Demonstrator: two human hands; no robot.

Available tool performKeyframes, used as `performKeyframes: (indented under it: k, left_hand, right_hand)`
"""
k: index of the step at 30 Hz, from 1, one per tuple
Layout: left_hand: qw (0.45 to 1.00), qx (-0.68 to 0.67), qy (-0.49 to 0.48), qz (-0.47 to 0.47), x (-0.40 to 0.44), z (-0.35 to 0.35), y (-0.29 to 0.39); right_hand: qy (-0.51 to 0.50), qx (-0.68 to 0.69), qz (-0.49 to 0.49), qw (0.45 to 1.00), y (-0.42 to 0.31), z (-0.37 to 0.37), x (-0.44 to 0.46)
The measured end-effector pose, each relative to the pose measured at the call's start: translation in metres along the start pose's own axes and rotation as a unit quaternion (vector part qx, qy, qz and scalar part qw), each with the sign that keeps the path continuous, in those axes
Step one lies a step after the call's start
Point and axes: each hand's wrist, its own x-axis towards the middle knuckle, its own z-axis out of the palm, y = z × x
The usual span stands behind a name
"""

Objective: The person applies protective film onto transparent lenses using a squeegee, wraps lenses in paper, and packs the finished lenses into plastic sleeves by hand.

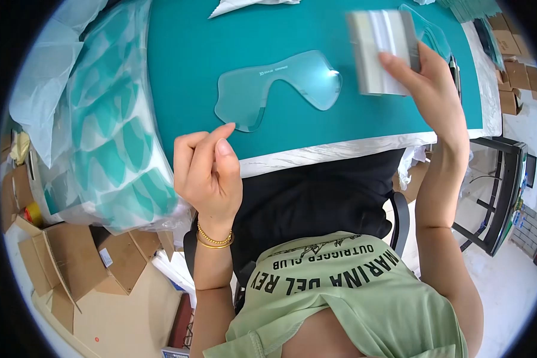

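A clear visor-shaped lens [250, 89] with small printed marks lies on the teal mat [280, 30]. My left hand [212, 170] is at its lower left, fingers curled and the index fingertip close to the lens edge; whether it touches cannot be told. Nothing shows between those fingers. On the right, my right hand [426, 89] grips a grey-white block [376, 53], slightly blurred, with a shiny band across it. The block is beyond the right end of the lens, fingers on its top and side.
Wrapped lenses in plastic film [113, 131] cover the left side of the table. More clear lenses [429, 36] lie at the upper right, near dark pens [455, 74]. White paper [250, 5] is at the far edge. Open cardboard boxes [77, 256] stand on the floor at left.
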Motion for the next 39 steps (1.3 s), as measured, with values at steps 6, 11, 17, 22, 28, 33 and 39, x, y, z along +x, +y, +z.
performKeyframes:
  k: [6, 11, 17, 22, 28, 33, 39]
  left_hand:
    - [1.000, 0.004, 0.013, 0.000, 0.000, 0.003, 0.001]
    - [1.000, -0.010, 0.020, -0.008, -0.001, 0.002, 0.000]
    - [1.000, -0.012, 0.021, -0.009, -0.001, 0.001, -0.002]
    - [1.000, -0.015, 0.019, -0.017, -0.001, 0.001, 0.000]
    - [0.999, -0.016, 0.020, -0.037, -0.001, 0.001, 0.001]
    - [0.999, -0.008, 0.019, -0.037, 0.001, 0.002, 0.005]
    - [0.998, 0.002, 0.015, -0.062, 0.000, 0.001, 0.007]
  right_hand:
    - [-0.205, -0.173, -0.133, 0.954, -0.064, 0.071, 0.019]
    - [-0.191, -0.211, -0.181, 0.941, -0.057, 0.090, 0.027]
    - [-0.146, -0.226, -0.160, 0.950, -0.058, 0.080, 0.030]
    - [-0.153, -0.187, -0.220, 0.945, -0.059, 0.093, 0.025]
    - [-0.110, -0.228, -0.217, 0.943, -0.056, 0.092, 0.024]
    - [-0.108, -0.201, -0.201, 0.953, -0.055, 0.089, 0.023]
    - [-0.136, -0.232, -0.161, 0.950, -0.061, 0.093, 0.018]
